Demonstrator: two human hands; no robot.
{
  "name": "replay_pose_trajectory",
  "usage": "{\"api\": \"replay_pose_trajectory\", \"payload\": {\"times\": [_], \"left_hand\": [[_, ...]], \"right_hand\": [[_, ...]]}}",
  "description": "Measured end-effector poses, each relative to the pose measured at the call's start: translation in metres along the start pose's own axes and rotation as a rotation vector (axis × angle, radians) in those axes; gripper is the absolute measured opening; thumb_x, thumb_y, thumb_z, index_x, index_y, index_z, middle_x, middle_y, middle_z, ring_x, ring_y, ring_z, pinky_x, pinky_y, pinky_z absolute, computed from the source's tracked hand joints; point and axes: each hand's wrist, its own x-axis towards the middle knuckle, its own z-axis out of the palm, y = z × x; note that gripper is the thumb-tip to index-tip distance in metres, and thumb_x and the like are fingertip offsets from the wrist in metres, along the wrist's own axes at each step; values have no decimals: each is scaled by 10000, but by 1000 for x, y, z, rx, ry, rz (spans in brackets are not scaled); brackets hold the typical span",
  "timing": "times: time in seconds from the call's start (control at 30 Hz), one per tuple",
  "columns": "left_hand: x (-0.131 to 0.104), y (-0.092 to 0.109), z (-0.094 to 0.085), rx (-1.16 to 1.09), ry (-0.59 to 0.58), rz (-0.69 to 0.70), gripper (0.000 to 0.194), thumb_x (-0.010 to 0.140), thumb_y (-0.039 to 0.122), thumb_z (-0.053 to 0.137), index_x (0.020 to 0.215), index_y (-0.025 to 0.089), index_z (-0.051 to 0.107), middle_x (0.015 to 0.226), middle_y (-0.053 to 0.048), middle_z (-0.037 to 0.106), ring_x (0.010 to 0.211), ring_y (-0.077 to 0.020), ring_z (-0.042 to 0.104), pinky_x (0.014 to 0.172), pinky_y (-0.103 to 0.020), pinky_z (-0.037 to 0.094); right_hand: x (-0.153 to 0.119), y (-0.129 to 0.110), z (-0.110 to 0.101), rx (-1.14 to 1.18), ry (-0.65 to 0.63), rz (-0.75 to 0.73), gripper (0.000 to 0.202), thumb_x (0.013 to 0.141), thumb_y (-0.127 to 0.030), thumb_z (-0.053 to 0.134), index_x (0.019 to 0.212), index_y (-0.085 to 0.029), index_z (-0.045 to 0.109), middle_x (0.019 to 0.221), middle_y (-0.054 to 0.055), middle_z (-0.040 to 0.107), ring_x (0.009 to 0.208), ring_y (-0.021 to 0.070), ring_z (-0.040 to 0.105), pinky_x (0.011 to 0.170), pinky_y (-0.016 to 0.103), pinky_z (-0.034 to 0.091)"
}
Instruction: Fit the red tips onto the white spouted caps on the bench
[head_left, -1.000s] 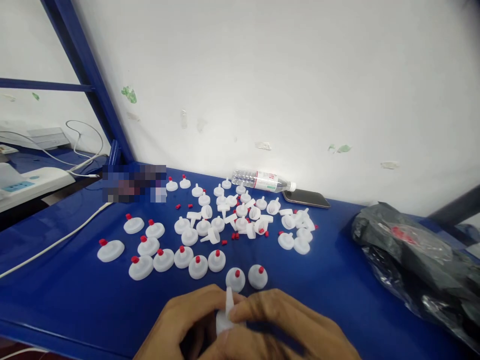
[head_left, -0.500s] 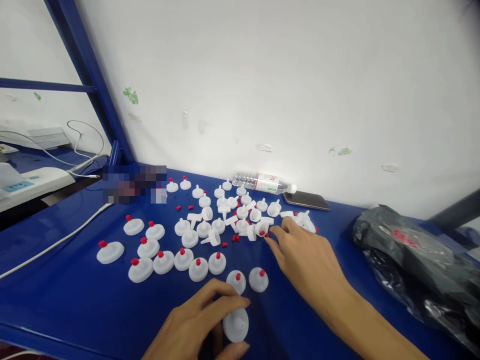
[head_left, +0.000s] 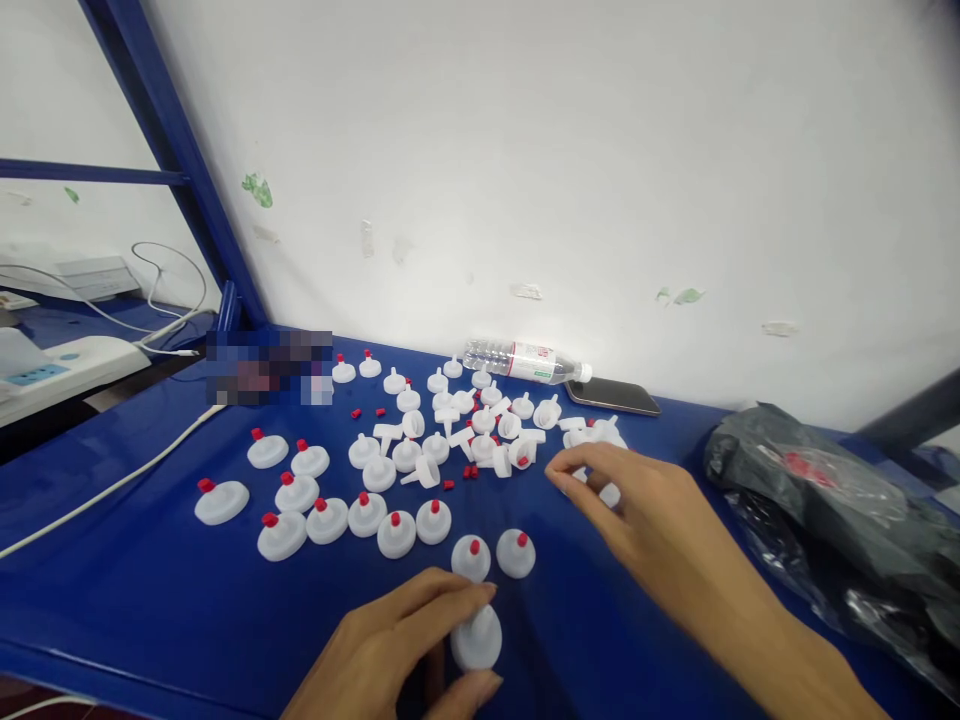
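My left hand holds a white funnel-shaped cap by its rim, nozzle upward with no red tip on it. My right hand is to the right of the loose parts, thumb and forefinger pinched together; what is between the fingertips is too small to make out. Several white caps with red tips, such as one, stand in the front and left area. Behind them lies a cluster of white caps without tips, some on their sides, with small red tips scattered among them.
A clear plastic bottle and a dark phone lie by the wall. A grey plastic bag sits on the right of the blue table. A white power strip and cables are at the left.
My right hand has drawn back to the right from the cluster's edge, uncovering white caps behind its fingers. My left hand still holds its cap, now tilted slightly differently.
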Motion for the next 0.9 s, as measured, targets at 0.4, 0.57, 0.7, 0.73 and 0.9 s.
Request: {"api": "replay_pose_trajectory", "payload": {"times": [0.4, 0.57, 0.7, 0.73, 0.9], "left_hand": [[2, 6, -2, -73, -149, -84, 328, 909, 225, 723, 1226, 306, 723, 1141, 19, 753, 768, -89, 728, 722, -131, 583], [4, 9, -4, -117, -138, -88, 399, 904, 183, 724, 1271, 337, 705, 1186, 29, 747, 951, -125, 744, 887, -174, 586], [1, 6, -1, -123, -53, -87, 427, 901, 220, 735, 1310, 327, 679, 1089, 35, 772, 864, -112, 746, 831, -156, 589], [-1, 5, 0, -121, -20, -88, 473, 894, 232, 744, 1347, 331, 650, 1045, 47, 777, 788, -97, 737, 786, -145, 589], [-8, 2, 6, -100, 74, -67, 758, 840, 192, 783, 1489, 422, 467, 1021, 111, 786, 571, -45, 656, 558, -89, 526]], "right_hand": [[-34, -38, 20, 516, -278, -68, 116, 964, -248, 637, 973, -268, 751, 896, -51, 778, 741, 113, 710, 674, 190, 521], [-37, -39, 19, 589, -354, -39, 168, 933, -182, 630, 977, -282, 758, 941, -55, 793, 820, 126, 744, 740, 173, 549], [-37, -40, 16, 697, -379, 68, 158, 912, -201, 667, 962, -296, 782, 935, -55, 805, 847, 143, 754, 785, 190, 558], [-37, -40, 17, 748, -401, 112, 149, 914, -216, 666, 958, -288, 789, 929, -43, 807, 852, 155, 758, 789, 204, 563], [-37, -35, 25, 945, -499, 275, 135, 901, -329, 708, 923, -226, 792, 934, 22, 810, 864, 204, 757, 775, 259, 571]]}}
